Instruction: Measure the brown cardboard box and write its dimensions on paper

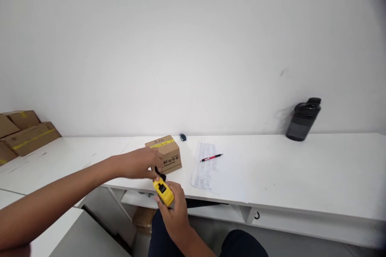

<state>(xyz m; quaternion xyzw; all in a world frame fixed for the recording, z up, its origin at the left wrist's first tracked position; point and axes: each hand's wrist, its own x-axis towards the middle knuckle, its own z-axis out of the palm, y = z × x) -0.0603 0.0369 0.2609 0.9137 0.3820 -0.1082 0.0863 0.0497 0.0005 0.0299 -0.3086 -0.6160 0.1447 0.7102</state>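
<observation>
My right hand (175, 213) is closed around a yellow utility knife (163, 191) with a black slider, held just in front of the desk's front edge. My left hand (141, 163) reaches in from the left and rests against the near left side of a small cardboard box (169, 150) sealed with yellow tape. Its fingers curl by the knife's black tip (159, 173), and I cannot make out whether they pinch it. The box stands on the white desk (271, 176).
A written sheet of paper (206, 166) with a red pen (211, 157) on it lies right of the box. A small dark object (182, 137) sits by the wall. A black bottle (304, 119) stands far right. Cardboard boxes (27, 132) are stacked at left.
</observation>
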